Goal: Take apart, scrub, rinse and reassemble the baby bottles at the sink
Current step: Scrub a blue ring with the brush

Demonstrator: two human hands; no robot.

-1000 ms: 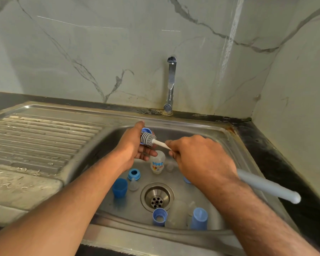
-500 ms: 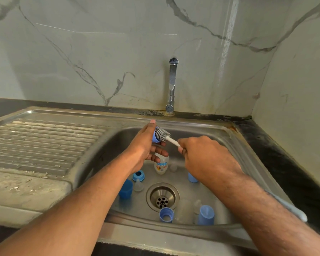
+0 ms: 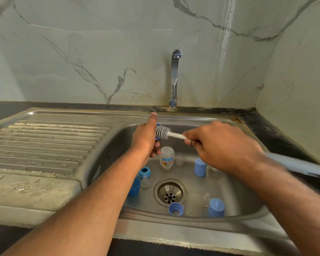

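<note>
The upper half of the frame is filled by a pale marble wall [image 3: 81, 52] crossed by dark grey veins; a second wall [image 3: 303, 89] is met at a corner on the right. A dark table [image 3: 277, 137] is seen along their base, stained where the chrome tap [image 3: 175, 78] is mounted. A ribbed steel draining board [image 3: 44, 141] is set at the left.

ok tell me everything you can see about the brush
The brush has a grey ribbed head, seemingly silicone, on a thin white stem that widens into a long pale handle jutting past the right wrist, blurred. It lies roughly level above the sink. The right hand grips the stem; the head presses into a small blue part held by the left hand.
</note>
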